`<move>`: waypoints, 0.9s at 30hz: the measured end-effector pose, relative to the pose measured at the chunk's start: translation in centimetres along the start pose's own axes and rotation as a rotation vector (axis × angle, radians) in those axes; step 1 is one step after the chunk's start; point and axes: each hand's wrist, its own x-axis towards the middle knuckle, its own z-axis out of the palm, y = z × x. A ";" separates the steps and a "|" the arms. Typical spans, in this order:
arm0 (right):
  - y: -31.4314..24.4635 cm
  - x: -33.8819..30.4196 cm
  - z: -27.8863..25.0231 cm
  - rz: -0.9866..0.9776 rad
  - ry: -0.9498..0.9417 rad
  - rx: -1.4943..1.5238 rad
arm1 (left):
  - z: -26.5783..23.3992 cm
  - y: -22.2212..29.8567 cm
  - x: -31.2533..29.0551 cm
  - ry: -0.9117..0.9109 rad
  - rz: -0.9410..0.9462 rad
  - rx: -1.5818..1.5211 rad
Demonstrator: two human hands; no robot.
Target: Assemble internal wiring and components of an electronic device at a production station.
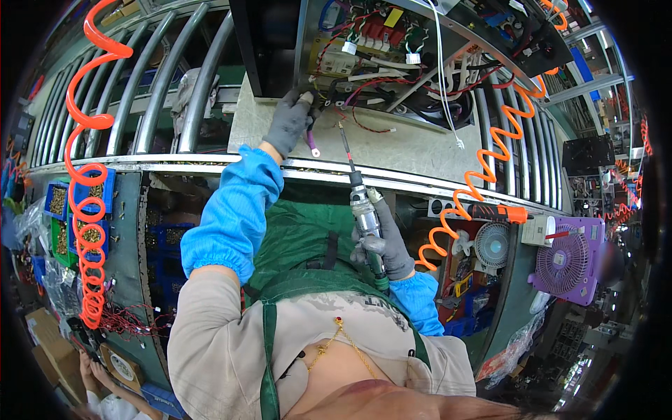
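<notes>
My left hand [288,124], in a grey glove and blue sleeve cover, reaches to the lower edge of an open metal cabinet [303,52]. Its fingers are closed at a cable [311,140] with a purple sleeve and a ring lug; the exact grip is partly hidden. Black, red and white wires [381,77] crowd the cabinet's inside. In my gloved right hand [388,241] is a power screwdriver [365,213], fingers wrapped round its body. Its long bit points up toward the cabinet, and the tip lies apart from the wires.
A metal plate [259,133] lies under the cabinet between rollers [157,84]. Orange coiled hoses [87,182] [483,157] hang on both sides. Blue bins of screws [56,199] stand at left, a purple fan [563,259] at right. Another person's hands [91,367] show at lower left.
</notes>
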 end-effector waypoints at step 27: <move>-1.9 2.6 1.6 -0.064 -0.034 -0.129 | -0.5 3.9 -2.1 -0.169 0.118 0.502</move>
